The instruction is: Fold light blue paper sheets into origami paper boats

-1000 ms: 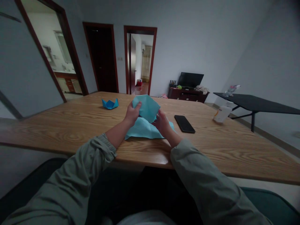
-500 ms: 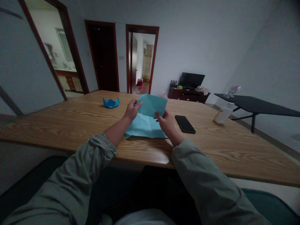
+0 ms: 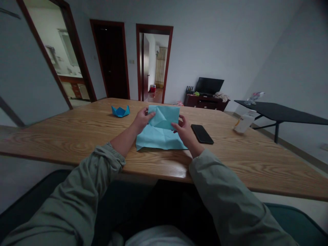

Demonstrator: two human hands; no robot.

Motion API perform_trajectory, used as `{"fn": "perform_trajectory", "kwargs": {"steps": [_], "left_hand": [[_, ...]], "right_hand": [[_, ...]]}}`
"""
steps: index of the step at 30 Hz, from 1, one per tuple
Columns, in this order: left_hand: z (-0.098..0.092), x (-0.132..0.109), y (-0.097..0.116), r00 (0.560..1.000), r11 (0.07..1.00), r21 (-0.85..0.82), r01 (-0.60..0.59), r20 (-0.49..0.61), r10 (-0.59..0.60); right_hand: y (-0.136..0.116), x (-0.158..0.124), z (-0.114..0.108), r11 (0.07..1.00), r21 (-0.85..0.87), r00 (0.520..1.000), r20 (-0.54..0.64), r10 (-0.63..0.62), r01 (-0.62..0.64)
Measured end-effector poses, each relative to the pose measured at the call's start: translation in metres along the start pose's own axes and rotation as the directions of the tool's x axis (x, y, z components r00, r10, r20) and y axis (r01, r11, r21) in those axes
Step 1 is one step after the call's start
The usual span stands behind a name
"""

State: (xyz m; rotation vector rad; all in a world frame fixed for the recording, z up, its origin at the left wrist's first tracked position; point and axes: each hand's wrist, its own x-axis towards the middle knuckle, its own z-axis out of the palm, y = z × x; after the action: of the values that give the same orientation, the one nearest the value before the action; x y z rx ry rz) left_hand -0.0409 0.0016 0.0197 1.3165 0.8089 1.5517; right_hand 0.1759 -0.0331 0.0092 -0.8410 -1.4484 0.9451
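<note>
A light blue sheet of paper [image 3: 165,116] with crease lines is held up between both hands, above the table. My left hand [image 3: 143,119] pinches its left edge, thumb on the near face. At the right edge my right hand [image 3: 183,128] grips it with thumb and fingers. Beneath lies a larger light blue creased sheet [image 3: 160,139], spread on the wood, its corners slightly raised. The held paper covers the far part of this sheet; whether the two are joined I cannot tell.
A folded blue paper boat [image 3: 120,111] stands at the left on the wooden table [image 3: 84,136]. Right of my hands lies a black phone [image 3: 202,134], with a white bottle [image 3: 244,123] beyond it. A black folding table [image 3: 284,112] stands farther right.
The held paper has tilted and shifted slightly left, and its creased face now shows a raised fold. My right fingers have moved on its right edge. Both hands keep hold.
</note>
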Motion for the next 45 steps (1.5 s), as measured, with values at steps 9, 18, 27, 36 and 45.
{"fn": "perform_trajectory", "kwargs": {"steps": [9, 18, 27, 36, 45], "left_hand": [[-0.004, 0.002, 0.004, 0.983, 0.982, 0.187, -0.022, -0.175, 0.055], [-0.003, 0.003, 0.004, 0.984, 0.985, 0.167, 0.034, -0.180, -0.004], [-0.012, 0.007, -0.004, 0.975, 0.941, 0.271, 0.203, -0.144, -0.169], [-0.016, 0.013, -0.012, 0.966, 0.943, 0.237, 0.233, -0.165, -0.197], [-0.012, 0.010, 0.003, 0.976, 0.989, 0.038, 0.146, -0.171, -0.137]], "right_hand": [[-0.011, -0.015, 0.009, 0.989, -0.106, 0.994, 0.028, -0.104, 0.107], [-0.001, -0.011, 0.005, 0.893, -0.407, 0.982, 0.083, -0.172, 0.191], [-0.005, -0.015, 0.006, 0.894, -0.392, 0.974, 0.025, -0.226, 0.217], [-0.008, -0.017, 0.009, 0.889, -0.386, 0.967, 0.038, -0.250, 0.245], [-0.003, -0.013, 0.007, 0.791, -0.492, 0.931, 0.149, -0.334, 0.363]]}}
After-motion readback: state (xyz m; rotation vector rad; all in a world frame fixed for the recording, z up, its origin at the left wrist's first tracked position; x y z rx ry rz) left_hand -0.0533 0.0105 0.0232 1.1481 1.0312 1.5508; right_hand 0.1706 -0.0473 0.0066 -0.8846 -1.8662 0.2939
